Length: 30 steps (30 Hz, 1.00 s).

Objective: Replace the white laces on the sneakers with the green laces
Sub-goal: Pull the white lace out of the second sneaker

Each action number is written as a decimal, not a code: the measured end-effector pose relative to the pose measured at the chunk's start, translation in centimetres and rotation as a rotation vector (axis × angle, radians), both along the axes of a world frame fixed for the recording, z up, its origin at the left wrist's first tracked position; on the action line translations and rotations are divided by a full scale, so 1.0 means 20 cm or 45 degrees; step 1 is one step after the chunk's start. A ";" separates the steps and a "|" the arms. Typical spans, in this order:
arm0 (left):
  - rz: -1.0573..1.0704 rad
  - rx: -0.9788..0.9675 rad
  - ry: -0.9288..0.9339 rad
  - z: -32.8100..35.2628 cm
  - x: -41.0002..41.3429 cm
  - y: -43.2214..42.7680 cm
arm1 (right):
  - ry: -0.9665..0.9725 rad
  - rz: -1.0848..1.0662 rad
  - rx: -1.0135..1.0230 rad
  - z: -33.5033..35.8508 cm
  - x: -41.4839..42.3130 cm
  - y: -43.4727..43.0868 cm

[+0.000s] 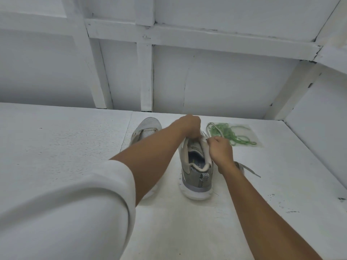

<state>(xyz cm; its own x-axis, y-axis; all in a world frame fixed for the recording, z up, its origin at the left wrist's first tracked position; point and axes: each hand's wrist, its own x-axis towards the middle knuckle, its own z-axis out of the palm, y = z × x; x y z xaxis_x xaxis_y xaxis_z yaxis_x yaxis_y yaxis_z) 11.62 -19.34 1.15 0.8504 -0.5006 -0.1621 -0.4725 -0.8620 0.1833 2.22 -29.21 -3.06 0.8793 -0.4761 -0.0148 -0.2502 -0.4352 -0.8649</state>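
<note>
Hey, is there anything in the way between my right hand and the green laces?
Nothing visible blocks it. The green laces lie on a clear bag just beyond the right hand, with only bare table between. That hand is busy, though: its fingers pinch a white lace at the sneaker.

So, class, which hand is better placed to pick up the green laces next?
Right, probably. The right hand is beside the green laces, which lie right of the sneaker; it need only release the white lace it pinches. The left hand grips the sneaker's tongue area, steadying it.
</note>
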 end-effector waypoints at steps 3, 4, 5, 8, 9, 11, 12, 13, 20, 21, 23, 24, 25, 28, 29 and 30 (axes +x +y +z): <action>0.049 -0.016 -0.115 0.07 0.04 0.05 | 0.004 -0.003 0.011 0.00 0.00 0.00; 0.101 -0.021 -0.174 0.10 0.06 0.09 | 0.003 -0.005 0.017 0.00 0.00 -0.01; 0.166 -0.018 -0.233 0.14 0.08 0.12 | 0.003 -0.007 0.022 -0.01 0.00 -0.01; 0.306 0.008 -0.355 0.20 0.13 0.23 | 0.000 -0.007 0.026 -0.01 0.00 0.00; 0.318 0.005 -0.357 0.21 0.14 0.24 | -0.002 -0.009 0.023 -0.01 0.00 0.00; 0.281 -0.030 -0.268 0.20 0.13 0.22 | -0.007 -0.014 0.018 -0.01 0.00 0.00; 0.227 -0.051 -0.196 0.18 0.13 0.20 | -0.008 -0.013 0.020 0.00 0.00 0.00; 0.156 -0.072 -0.111 0.16 0.12 0.16 | -0.006 -0.012 0.024 0.00 0.00 0.00; -0.031 -0.003 0.122 -0.01 0.04 0.01 | -0.002 -0.019 0.009 -0.01 0.00 0.00; -0.027 -0.010 0.120 -0.01 0.04 0.01 | -0.001 -0.019 0.008 -0.01 0.00 0.00; -0.032 -0.023 0.098 0.02 0.06 0.04 | -0.005 -0.021 0.009 -0.01 0.00 0.00; -0.025 -0.037 0.069 0.04 0.07 0.05 | -0.007 -0.023 0.012 -0.01 0.00 0.00; 0.004 -0.059 0.042 0.06 0.09 0.08 | -0.009 -0.027 0.017 -0.01 0.00 0.00; 0.099 -0.099 -0.045 0.15 0.15 0.19 | -0.011 -0.031 0.038 -0.01 0.00 0.00; 0.137 -0.122 -0.085 0.17 0.17 0.23 | -0.009 -0.029 0.040 -0.01 0.00 0.00; 0.185 -0.145 -0.122 0.20 0.20 0.27 | -0.007 -0.028 0.042 -0.02 0.00 0.00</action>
<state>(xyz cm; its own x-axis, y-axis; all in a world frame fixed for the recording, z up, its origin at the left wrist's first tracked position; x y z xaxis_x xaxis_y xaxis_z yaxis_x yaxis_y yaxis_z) 15.52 -13.85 5.06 0.9237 -0.3822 -0.0266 -0.3649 -0.8987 0.2434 2.29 -29.22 -3.38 0.8685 -0.4949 -0.0260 -0.2549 -0.4010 -0.8799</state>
